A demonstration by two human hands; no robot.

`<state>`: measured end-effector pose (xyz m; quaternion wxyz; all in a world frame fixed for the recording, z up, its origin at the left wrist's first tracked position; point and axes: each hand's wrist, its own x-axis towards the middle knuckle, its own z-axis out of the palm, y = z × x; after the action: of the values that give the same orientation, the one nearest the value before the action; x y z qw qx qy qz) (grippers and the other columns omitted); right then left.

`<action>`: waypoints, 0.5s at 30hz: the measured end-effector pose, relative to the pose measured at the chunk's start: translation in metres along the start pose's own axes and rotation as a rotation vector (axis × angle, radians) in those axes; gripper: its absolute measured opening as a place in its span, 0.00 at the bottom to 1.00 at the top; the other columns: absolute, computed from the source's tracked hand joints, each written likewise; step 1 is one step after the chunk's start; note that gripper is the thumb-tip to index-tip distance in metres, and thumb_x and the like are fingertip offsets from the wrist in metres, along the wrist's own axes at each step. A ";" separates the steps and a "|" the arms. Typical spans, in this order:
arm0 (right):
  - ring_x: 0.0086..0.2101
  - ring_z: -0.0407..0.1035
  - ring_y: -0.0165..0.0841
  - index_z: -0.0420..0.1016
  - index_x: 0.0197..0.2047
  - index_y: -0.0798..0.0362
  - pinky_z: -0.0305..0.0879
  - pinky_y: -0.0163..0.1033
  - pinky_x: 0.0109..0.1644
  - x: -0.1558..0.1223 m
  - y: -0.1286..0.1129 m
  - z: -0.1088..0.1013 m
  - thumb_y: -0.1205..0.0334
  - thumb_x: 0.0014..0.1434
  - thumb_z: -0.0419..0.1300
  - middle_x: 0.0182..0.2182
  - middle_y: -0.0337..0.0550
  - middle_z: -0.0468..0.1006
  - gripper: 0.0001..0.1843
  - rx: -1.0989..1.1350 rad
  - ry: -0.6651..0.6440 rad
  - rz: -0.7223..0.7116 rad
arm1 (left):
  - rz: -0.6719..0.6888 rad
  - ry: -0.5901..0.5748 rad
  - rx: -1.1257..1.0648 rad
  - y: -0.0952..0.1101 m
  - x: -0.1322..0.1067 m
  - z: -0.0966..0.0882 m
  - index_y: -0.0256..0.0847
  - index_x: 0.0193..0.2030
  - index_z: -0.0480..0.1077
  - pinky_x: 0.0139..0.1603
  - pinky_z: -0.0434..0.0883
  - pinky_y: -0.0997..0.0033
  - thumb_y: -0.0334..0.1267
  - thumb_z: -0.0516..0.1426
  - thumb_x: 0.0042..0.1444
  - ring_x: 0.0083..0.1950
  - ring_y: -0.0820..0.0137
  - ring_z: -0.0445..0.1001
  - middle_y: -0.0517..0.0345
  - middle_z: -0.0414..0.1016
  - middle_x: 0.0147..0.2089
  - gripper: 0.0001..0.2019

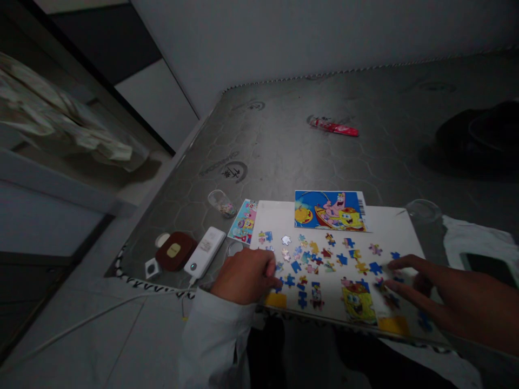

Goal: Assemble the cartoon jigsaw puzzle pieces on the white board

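A white board [324, 302] carries several loose jigsaw pieces [295, 266], mostly blue, yellow and pink. At its left edge my left hand [247, 274] rests with fingers curled in; whatever it may hold is hidden, and a blue piece [278, 284] lies by its thumb. My right hand [438, 292] reaches in from the right, thumb and forefinger apart, tips at a small dark piece [380, 282] and near a blue piece [376, 268]. A joined yellow cartoon-face section [358, 301] lies near the front edge. The picture card [330, 210] lies across the board's back edge.
Left of the board are a second picture card [244, 220], a tipped clear cup [221, 203] with pieces inside, a white power bank [205, 251] with a cable, and a brown case [175, 251]. A red packet [334, 127] lies farther back; a phone [488, 268] lies on white cloth at right.
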<state>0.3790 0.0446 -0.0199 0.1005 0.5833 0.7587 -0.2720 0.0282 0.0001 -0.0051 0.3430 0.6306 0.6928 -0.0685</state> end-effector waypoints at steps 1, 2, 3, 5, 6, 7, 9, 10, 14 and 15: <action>0.23 0.76 0.42 0.75 0.52 0.43 0.70 0.50 0.29 0.000 -0.001 0.000 0.31 0.58 0.47 0.30 0.42 0.83 0.32 -0.001 0.005 0.001 | -0.002 0.002 -0.001 0.000 0.000 0.000 0.43 0.27 0.66 0.33 0.55 0.70 0.41 0.66 0.51 0.36 0.69 0.70 0.64 0.73 0.30 0.12; 0.23 0.76 0.42 0.75 0.51 0.43 0.70 0.49 0.29 0.000 -0.001 0.000 0.31 0.58 0.47 0.30 0.42 0.83 0.32 -0.003 0.010 0.001 | -0.006 0.005 -0.001 0.000 0.001 0.000 0.43 0.27 0.66 0.33 0.55 0.70 0.40 0.66 0.51 0.36 0.69 0.71 0.63 0.74 0.30 0.12; 0.23 0.76 0.42 0.75 0.51 0.43 0.70 0.49 0.29 0.000 -0.002 0.000 0.31 0.58 0.46 0.30 0.43 0.83 0.33 -0.003 0.012 0.001 | -0.009 0.009 -0.001 0.000 0.001 0.000 0.43 0.27 0.66 0.33 0.55 0.70 0.40 0.66 0.51 0.36 0.69 0.71 0.63 0.74 0.30 0.12; 0.24 0.76 0.42 0.75 0.52 0.43 0.70 0.50 0.30 0.000 -0.002 0.000 0.31 0.59 0.46 0.30 0.43 0.83 0.32 -0.004 0.015 0.004 | -0.010 0.018 0.002 0.000 0.001 -0.001 0.43 0.27 0.66 0.33 0.55 0.70 0.40 0.65 0.52 0.36 0.69 0.71 0.63 0.74 0.30 0.12; 0.24 0.76 0.42 0.75 0.52 0.43 0.70 0.49 0.30 -0.001 -0.002 0.000 0.32 0.59 0.46 0.30 0.43 0.83 0.32 -0.005 0.013 0.008 | -0.006 0.023 0.003 0.001 0.000 -0.002 0.43 0.27 0.66 0.33 0.55 0.70 0.40 0.65 0.52 0.36 0.69 0.70 0.63 0.73 0.30 0.12; 0.25 0.76 0.42 0.75 0.53 0.43 0.70 0.49 0.30 -0.001 -0.002 0.000 0.32 0.59 0.46 0.30 0.43 0.83 0.32 -0.005 0.011 0.008 | 0.002 0.027 0.003 0.003 0.000 -0.002 0.43 0.27 0.66 0.33 0.55 0.70 0.40 0.65 0.52 0.36 0.69 0.70 0.64 0.73 0.30 0.12; 0.24 0.76 0.42 0.75 0.52 0.43 0.70 0.48 0.29 -0.002 0.000 0.001 0.33 0.59 0.47 0.30 0.43 0.83 0.31 -0.004 0.015 0.002 | 0.026 0.031 0.006 0.006 0.000 -0.001 0.43 0.28 0.66 0.32 0.54 0.70 0.41 0.65 0.52 0.36 0.69 0.70 0.64 0.73 0.30 0.12; 0.23 0.76 0.41 0.75 0.52 0.43 0.70 0.47 0.28 -0.002 0.000 0.001 0.33 0.59 0.47 0.30 0.42 0.83 0.31 -0.007 0.021 -0.004 | 0.039 0.031 0.011 0.007 0.000 -0.001 0.43 0.28 0.66 0.32 0.54 0.69 0.42 0.65 0.52 0.36 0.69 0.70 0.64 0.73 0.30 0.12; 0.22 0.75 0.40 0.75 0.51 0.42 0.68 0.46 0.27 -0.002 0.001 0.003 0.34 0.59 0.49 0.28 0.41 0.83 0.28 -0.034 0.060 -0.041 | 0.080 0.015 0.030 0.013 0.001 0.003 0.44 0.28 0.67 0.32 0.54 0.69 0.43 0.66 0.51 0.36 0.68 0.71 0.64 0.74 0.31 0.12; 0.22 0.75 0.40 0.76 0.50 0.42 0.68 0.46 0.27 -0.002 0.001 0.003 0.34 0.59 0.49 0.28 0.41 0.83 0.28 -0.036 0.064 -0.045 | 0.083 0.013 0.033 0.014 0.002 0.004 0.44 0.28 0.67 0.32 0.54 0.68 0.42 0.66 0.51 0.37 0.67 0.71 0.63 0.74 0.32 0.12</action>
<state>0.3800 0.0418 -0.0218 0.0807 0.5726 0.7792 -0.2418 0.0428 0.0025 -0.0048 0.3306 0.6648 0.6670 -0.0615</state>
